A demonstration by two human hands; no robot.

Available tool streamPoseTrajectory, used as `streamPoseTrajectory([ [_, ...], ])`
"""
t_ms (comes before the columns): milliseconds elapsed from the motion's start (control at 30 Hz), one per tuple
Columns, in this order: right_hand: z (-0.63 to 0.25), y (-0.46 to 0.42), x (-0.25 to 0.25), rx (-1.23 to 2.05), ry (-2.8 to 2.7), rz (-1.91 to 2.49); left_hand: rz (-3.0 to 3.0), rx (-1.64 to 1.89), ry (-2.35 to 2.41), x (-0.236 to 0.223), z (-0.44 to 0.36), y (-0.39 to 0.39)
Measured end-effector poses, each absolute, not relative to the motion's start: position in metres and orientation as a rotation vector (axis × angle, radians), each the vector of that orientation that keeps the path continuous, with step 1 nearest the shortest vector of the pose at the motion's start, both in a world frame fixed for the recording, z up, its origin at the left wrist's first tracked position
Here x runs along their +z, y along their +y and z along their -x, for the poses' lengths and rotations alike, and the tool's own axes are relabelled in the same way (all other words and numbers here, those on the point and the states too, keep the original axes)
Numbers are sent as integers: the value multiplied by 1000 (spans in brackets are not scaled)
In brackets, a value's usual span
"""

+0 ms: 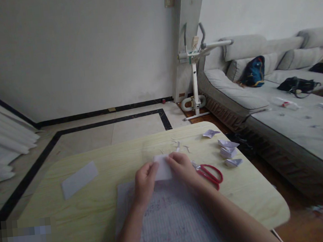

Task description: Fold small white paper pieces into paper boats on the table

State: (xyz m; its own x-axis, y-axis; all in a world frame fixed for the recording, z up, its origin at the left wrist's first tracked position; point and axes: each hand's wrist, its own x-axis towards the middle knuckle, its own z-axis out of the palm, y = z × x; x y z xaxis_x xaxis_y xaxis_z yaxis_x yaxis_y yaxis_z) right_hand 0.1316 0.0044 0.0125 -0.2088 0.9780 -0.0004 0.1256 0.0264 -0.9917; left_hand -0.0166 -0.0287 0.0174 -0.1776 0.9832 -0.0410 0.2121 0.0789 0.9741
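Observation:
A small piece of folded white paper (162,169) is held up between my two hands over the table. My left hand (146,180) pinches its left side with thumb and fingers. On the right edge, my right hand (183,167) grips it the same way. Beneath my forearms lies a large lined sheet with writing (170,218). Just right of my right hand rest red-handled scissors (211,175), their blades partly hidden by the hand. Thin paper scraps (178,146) are scattered beyond my fingertips.
Several folded paper shapes (228,149) sit along the right side of the wooden table (256,199). A white paper strip (80,179) lies at the left. Past the table stand a grey sofa (233,96) with bags and a white exercise machine (194,76).

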Motion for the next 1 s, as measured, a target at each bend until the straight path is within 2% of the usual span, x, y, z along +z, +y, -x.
streamPoseTrajectory([
  [600,-131,3,15,1254,-1481,1224,-1254,1164,1556,13,16,-26],
  [1000,-130,0,14,1087,-1596,1265,-1193,1277,1535,18,13,-29],
])
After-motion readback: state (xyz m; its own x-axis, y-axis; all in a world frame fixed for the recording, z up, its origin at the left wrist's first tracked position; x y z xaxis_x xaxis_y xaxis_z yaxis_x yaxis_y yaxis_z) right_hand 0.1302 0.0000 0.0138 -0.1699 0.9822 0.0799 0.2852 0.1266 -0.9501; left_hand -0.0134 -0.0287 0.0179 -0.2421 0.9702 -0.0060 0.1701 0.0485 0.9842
